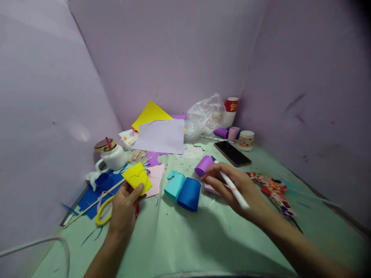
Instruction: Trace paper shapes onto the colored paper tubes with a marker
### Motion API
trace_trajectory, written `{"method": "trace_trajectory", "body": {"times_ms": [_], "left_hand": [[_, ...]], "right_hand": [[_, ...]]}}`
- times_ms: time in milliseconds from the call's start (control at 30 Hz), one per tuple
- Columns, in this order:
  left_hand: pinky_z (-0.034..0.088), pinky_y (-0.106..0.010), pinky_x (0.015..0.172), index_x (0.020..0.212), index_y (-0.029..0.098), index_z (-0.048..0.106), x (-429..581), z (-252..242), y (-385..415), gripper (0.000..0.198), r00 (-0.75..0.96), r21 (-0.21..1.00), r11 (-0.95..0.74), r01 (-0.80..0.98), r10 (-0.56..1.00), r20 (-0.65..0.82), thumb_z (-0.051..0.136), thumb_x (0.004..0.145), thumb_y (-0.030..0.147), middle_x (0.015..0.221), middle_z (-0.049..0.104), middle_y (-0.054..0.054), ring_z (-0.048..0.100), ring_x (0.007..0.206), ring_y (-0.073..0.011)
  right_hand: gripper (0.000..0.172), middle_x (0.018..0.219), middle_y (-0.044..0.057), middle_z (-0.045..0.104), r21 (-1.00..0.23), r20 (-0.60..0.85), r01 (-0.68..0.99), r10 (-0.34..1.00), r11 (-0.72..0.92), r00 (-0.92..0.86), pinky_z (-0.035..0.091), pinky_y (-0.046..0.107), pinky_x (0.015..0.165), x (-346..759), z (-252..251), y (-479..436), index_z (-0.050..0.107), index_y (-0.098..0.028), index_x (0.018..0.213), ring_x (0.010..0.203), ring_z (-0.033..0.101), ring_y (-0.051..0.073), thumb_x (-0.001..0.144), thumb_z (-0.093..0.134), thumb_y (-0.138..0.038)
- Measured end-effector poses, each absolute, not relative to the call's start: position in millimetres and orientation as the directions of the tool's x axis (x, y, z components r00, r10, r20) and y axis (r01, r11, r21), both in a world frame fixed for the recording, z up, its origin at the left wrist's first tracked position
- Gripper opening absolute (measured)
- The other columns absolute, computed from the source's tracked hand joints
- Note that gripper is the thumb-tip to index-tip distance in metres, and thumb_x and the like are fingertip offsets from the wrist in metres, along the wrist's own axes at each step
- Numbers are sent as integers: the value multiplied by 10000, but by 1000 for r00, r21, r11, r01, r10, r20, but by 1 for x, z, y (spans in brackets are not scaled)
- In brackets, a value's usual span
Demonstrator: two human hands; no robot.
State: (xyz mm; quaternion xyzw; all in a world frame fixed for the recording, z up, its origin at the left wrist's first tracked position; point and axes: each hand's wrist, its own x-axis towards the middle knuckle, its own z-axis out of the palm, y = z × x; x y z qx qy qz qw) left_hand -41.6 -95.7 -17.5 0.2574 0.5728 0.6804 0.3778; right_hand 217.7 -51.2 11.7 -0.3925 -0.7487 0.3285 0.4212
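Note:
My left hand [124,206] pinches a small piece of yellow paper [138,177] between thumb and fingers. On the paper is a heart drawn in a dark outline. A white marker [236,191] rests in my right hand [228,183], its dark tip pointing away from me. Between the hands a light blue paper tube [174,187] and a dark blue paper tube [189,194] stand side by side, touching. A purple paper tube [203,166] lies just beyond my right fingers. Beside my left wrist is a yellow loop [101,212], partly hidden, like a scissor handle.
At left stand a white mug [114,157] and blue paper scraps [87,204]. Paper sheets [162,137], a plastic bag [204,116] and paper cups [231,110] are at the back. A phone [232,153] and patterned cloth [272,187] lie at right. Walls enclose three sides.

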Motion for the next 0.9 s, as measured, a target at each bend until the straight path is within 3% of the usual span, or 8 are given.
{"method": "trace_trajectory", "body": {"times_ms": [100,233,467,633,767,867,900], "left_hand": [[526,-290,804,1121,168,599,-41,-35,-98,542,-627,978,-113,-178,779,-23,785,634,318,1023,700,-46,649,985,-215],[524,-348,850,1186,167,563,-39,-47,-107,616,-561,984,-74,-164,827,-31,787,643,351,1049,709,-72,665,969,-245],[528,-352,823,1235,150,534,-40,-50,-109,654,-473,961,-18,-277,873,-120,766,663,366,1061,712,-100,666,957,-259],[532,-315,727,1218,149,538,-41,-52,-108,665,-417,941,58,-333,886,-202,772,639,378,1037,716,-104,666,899,-246],[503,-275,601,1148,164,580,-42,-47,-110,564,-388,942,158,-297,881,-270,737,664,406,934,715,-78,635,740,-193],[503,-287,599,1076,163,608,-39,-38,-115,517,-385,958,107,-268,899,-208,745,641,405,875,707,-69,624,708,-194],[500,-291,592,1034,162,623,-36,-35,-117,498,-381,967,84,-242,908,-174,755,622,409,840,705,-66,622,690,-199]], "right_hand": [[127,874,48,719,-643,247,546,820,537,-516,468,293,679,190,26,-12,604,-207,948,775,657,193,830,581,-248],[247,975,81,719,-360,12,788,847,499,-531,456,288,717,142,23,29,611,-207,1042,901,656,230,800,590,-250],[332,957,163,722,-205,-198,887,870,414,-452,468,340,654,87,6,52,701,-163,885,892,666,336,585,750,-298],[304,871,85,722,-320,-185,859,863,399,-469,434,270,598,84,-7,59,680,-191,867,811,660,253,568,691,-139],[286,789,38,666,-490,-40,771,873,406,-485,415,239,594,97,3,59,593,-183,915,737,613,180,639,598,-111],[221,786,-8,588,-679,110,622,892,390,-439,424,227,590,121,18,42,487,-208,929,686,564,131,717,539,-178],[205,749,-26,549,-828,177,434,901,354,-396,421,230,574,131,21,32,466,-216,876,639,535,120,699,566,-191]]}}
